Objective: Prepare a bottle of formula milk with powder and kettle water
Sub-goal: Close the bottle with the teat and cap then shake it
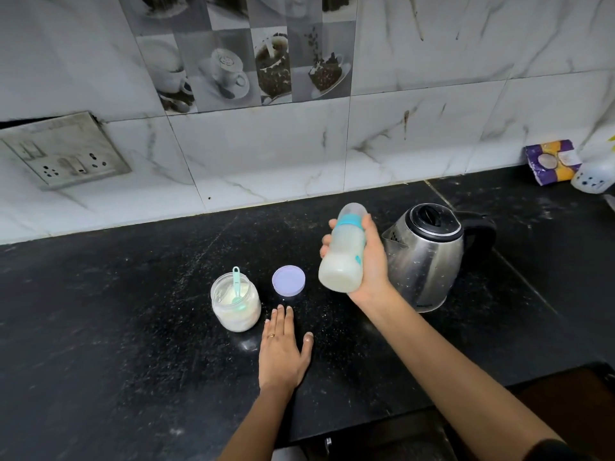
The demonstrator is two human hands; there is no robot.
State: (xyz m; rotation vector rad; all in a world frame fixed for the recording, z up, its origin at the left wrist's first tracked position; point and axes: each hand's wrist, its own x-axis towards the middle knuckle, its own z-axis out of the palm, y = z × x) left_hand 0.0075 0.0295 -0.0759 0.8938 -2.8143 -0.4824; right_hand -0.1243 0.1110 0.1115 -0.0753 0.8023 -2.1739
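My right hand (372, 261) grips a baby bottle (342, 257) with a teal collar and clear cap, held above the black counter (133, 311); white milk fills its lower part. Just right of it stands a steel kettle (429, 257) with a black lid and handle. An open jar of white powder (235, 302) with a teal scoop (237, 284) standing in it sits left of centre. Its lilac lid (288, 280) lies flat beside it. My left hand (283, 347) rests flat on the counter, fingers straight, just in front of the jar and lid.
A marble-tiled wall runs along the back with a socket plate (63, 151) at the left. A purple and yellow packet (552, 161) and a white plastic bottle (595, 174) sit at the far right. The counter's front edge runs at the lower right.
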